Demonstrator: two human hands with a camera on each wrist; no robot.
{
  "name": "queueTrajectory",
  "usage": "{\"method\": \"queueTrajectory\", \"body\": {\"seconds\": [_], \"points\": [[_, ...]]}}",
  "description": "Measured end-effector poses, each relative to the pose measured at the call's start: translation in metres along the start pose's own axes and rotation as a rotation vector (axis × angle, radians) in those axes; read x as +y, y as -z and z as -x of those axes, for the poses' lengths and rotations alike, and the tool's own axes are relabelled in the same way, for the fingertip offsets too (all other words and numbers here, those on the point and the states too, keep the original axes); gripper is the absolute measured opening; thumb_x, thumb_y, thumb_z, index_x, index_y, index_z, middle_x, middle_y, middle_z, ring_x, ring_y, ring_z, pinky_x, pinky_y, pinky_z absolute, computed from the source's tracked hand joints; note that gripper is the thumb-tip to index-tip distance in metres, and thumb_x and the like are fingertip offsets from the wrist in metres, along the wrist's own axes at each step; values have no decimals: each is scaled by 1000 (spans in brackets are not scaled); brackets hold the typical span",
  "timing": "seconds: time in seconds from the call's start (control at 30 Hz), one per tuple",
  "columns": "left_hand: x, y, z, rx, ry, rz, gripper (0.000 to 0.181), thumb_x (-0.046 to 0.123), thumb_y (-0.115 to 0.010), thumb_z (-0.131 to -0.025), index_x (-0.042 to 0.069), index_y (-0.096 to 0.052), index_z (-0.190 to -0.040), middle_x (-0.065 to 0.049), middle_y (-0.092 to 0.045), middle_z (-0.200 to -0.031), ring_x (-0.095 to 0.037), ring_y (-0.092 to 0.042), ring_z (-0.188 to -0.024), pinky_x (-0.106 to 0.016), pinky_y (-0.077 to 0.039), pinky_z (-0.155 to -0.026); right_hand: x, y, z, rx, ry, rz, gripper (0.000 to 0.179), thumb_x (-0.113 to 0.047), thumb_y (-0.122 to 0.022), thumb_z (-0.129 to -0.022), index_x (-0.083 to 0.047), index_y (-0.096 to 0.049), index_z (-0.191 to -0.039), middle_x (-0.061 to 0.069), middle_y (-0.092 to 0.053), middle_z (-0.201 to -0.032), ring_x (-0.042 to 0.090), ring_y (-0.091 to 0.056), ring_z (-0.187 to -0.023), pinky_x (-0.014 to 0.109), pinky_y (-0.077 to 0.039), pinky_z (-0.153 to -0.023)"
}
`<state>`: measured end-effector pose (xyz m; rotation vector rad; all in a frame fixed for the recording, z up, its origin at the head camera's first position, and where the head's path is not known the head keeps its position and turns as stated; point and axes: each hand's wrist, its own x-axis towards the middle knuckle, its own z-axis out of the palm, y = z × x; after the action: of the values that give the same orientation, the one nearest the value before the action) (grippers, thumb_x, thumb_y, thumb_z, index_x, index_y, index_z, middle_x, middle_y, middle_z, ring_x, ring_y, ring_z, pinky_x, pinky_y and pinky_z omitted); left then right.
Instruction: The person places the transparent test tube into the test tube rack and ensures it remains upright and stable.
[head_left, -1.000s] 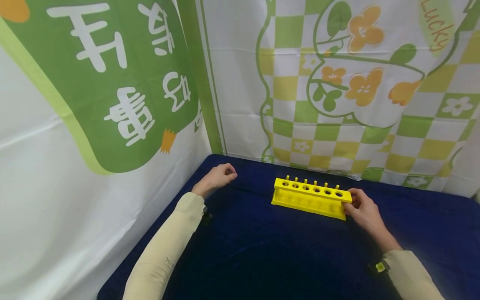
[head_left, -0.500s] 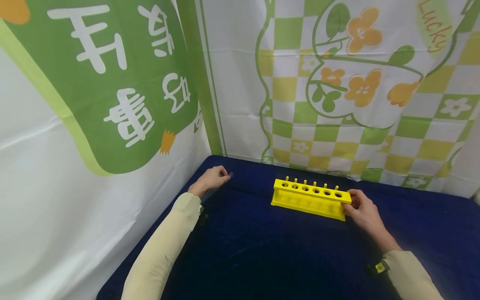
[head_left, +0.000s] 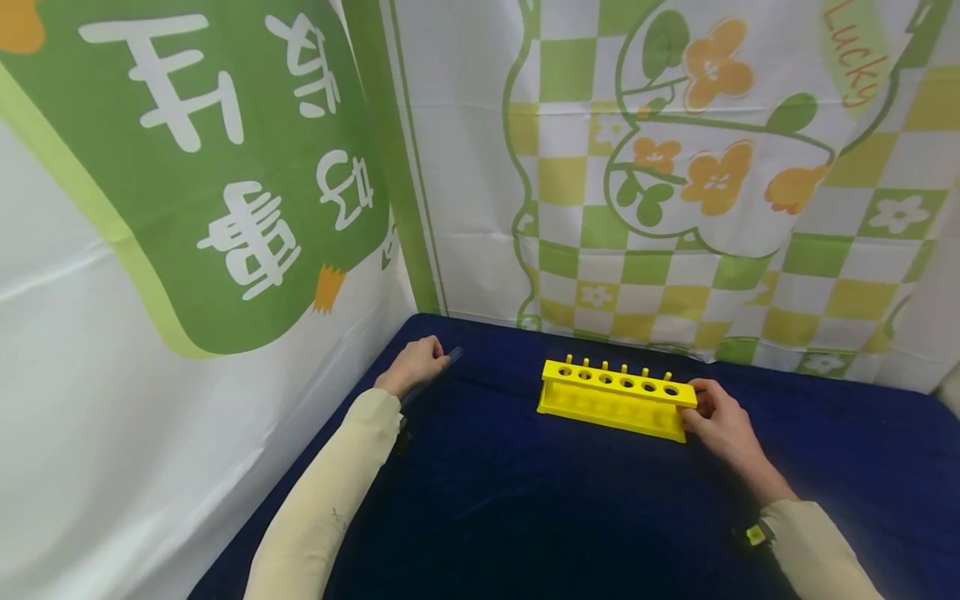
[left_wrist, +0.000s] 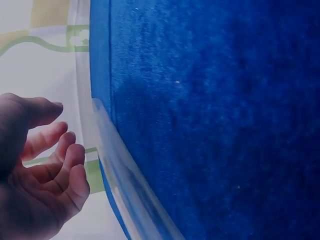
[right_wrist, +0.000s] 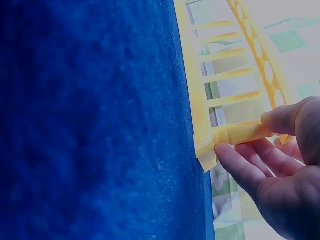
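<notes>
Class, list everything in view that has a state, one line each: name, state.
Yellow rack: upright.
Rack holes: all six without tubes.
Pegs: upright, bare.
Left grip: loosely curled, holding nothing.
Clear tube: outside the rack, beside the left grip; contents unclear.
Right grip: holding the rack's right end.
Blue tablecloth: spread out.
Patterned curtain: hanging, creased.

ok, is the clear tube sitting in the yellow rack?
No, the clear tube is beside the left hand, apart from the yellow rack.
</notes>
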<state>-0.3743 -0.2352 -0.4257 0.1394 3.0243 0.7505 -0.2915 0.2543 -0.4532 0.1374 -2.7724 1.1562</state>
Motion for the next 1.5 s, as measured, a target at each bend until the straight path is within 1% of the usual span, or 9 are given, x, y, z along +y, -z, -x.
{"method": "queueTrajectory", "body": {"seconds": [0.1,0.3,0.43,0.6,0.73,0.9,1.1,1.27,1.5], "points": [[-2,-3,-2,13,12,-13,19,30,-57,-98,11,-58,-99,-7,-61,-91,-21,-56,-75,-32,-44,-63,2,0,-1,0,-3,4,48,-14,-61,-96,3,-41,-137,28,-61,-112,30,-62,-90,34,-60,-71],[-3,-6,-4,49,92,-48,22,31,-57,-98,9,-57,-97,-9,-61,-90,-23,-57,-73,-34,-43,-61,4,0,-2,-1,12,-10,49,-14,-60,-96,4,-40,-138,30,-60,-115,33,-63,-93,33,-60,-71],[-7,-10,-6,39,122,-65,24,33,-59,-97,9,-58,-100,-9,-62,-91,-22,-58,-72,-33,-44,-59,5,0,-2,1,21,-10,48,-14,-59,-97,3,-40,-138,29,-60,-116,33,-63,-95,33,-60,-71],[-8,-13,-7,29,134,-84,26,34,-63,-95,9,-57,-100,-9,-61,-92,-23,-58,-75,-35,-45,-63,5,1,-2,4,17,-6,48,-14,-59,-97,3,-41,-138,29,-60,-116,33,-62,-95,33,-60,-71],[-8,-15,-7,7,140,-89,27,33,-67,-93,9,-56,-98,-8,-60,-91,-23,-57,-76,-36,-45,-64,5,1,-2,5,10,-1,48,-14,-58,-97,2,-40,-138,29,-59,-117,33,-62,-95,35,-60,-72],[-7,-18,-9,-42,160,-67,29,35,-68,-92,10,-56,-98,-7,-60,-90,-23,-57,-76,-35,-44,-63,4,1,-1,6,10,7,49,-13,-59,-96,2,-40,-139,29,-59,-117,34,-62,-96,37,-60,-73],[-7,-19,-11,-75,178,-68,30,38,-67,-92,11,-56,-97,-7,-59,-90,-23,-57,-77,-35,-43,-63,3,1,-1,7,5,13,49,-13,-60,-96,2,-41,-138,29,-59,-116,33,-62,-94,37,-60,-73],[-10,-19,-14,-120,185,-39,30,38,-66,-94,10,-56,-98,-7,-59,-91,-22,-56,-78,-34,-43,-64,2,1,0,6,0,15,48,-14,-60,-96,2,-41,-138,29,-60,-115,32,-62,-94,37,-60,-73],[-10,-18,-14,-129,174,-35,29,37,-66,-93,9,-57,-97,-6,-58,-90,-22,-55,-78,-33,-43,-64,2,0,0,4,-3,2,49,-12,-61,-96,2,-41,-138,29,-60,-115,32,-62,-94,35,-60,-72]]}}
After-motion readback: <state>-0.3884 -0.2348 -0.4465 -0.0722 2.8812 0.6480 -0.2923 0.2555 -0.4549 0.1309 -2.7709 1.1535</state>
